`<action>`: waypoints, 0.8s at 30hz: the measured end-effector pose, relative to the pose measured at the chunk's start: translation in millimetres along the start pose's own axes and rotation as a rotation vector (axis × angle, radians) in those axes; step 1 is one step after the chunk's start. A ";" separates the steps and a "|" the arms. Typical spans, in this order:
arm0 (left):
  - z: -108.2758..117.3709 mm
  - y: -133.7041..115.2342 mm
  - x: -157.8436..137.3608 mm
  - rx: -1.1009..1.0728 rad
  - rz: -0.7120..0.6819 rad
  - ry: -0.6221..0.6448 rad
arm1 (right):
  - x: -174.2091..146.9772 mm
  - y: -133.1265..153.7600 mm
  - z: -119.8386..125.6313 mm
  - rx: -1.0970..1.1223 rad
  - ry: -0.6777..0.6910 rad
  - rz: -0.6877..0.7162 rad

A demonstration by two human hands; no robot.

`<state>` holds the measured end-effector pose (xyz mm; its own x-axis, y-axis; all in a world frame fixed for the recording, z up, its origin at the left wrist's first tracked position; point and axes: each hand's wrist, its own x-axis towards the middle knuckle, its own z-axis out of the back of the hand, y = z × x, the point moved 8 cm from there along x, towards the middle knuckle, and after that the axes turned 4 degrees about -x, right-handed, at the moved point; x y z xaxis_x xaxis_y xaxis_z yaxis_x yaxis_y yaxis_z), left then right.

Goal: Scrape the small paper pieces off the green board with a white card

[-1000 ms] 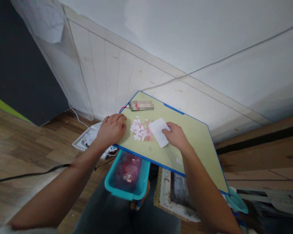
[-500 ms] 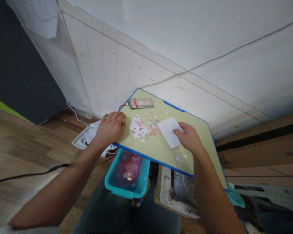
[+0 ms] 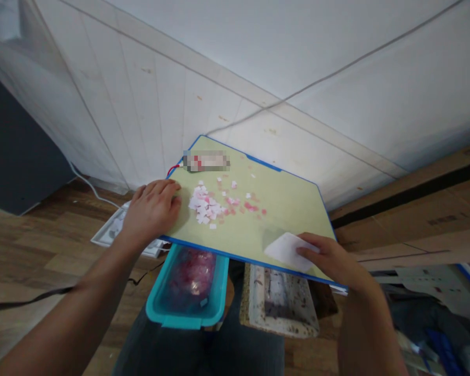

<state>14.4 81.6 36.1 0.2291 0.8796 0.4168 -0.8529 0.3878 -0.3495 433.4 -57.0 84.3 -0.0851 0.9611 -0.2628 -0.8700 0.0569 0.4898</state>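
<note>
My right hand pinches a white piece of paper or card low over the near right part of a pale yellow board with a blue rim. Resting on the board's left edge, my left hand lies with its fingers spread and holds nothing. To the right of that hand is a loose pile of small white and pinkish paper-like pieces. Pink and red spots and a few single pieces spread to the pile's right. A blurred-out object with a red cord lies at the far left corner.
Below the board's near edge, a turquoise tub holds something dark pink and shiny. Beside it stands a speckled white box. A white tray is on the wooden floor at left. Brown cardboard lines the right, and a white wall rises behind.
My right hand has moved the white paper or card toward me and right, to the near edge. My left hand still rests on the board's left edge. The view has shifted right.
</note>
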 end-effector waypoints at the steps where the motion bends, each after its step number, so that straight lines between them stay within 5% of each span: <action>1: 0.4 -0.4 0.1 0.003 -0.001 -0.002 | 13.2 1.4 2.4 0.002 -0.012 0.018; 10: 2.8 -2.9 2.3 0.016 -0.002 0.017 | 110.2 21.1 26.8 -0.147 -0.259 0.072; 16: 0.1 0.1 1.9 0.017 0.010 0.020 | 105.6 -4.8 35.7 -0.228 -0.373 -0.084; 24: -1.6 0.5 1.4 0.045 0.004 0.023 | 107.5 16.0 28.7 -0.236 -0.324 -0.007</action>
<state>15.0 83.4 35.2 0.2360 0.8875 0.3958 -0.8739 0.3719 -0.3130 424.3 54.9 87.8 0.0462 0.9985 0.0289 -0.9608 0.0365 0.2750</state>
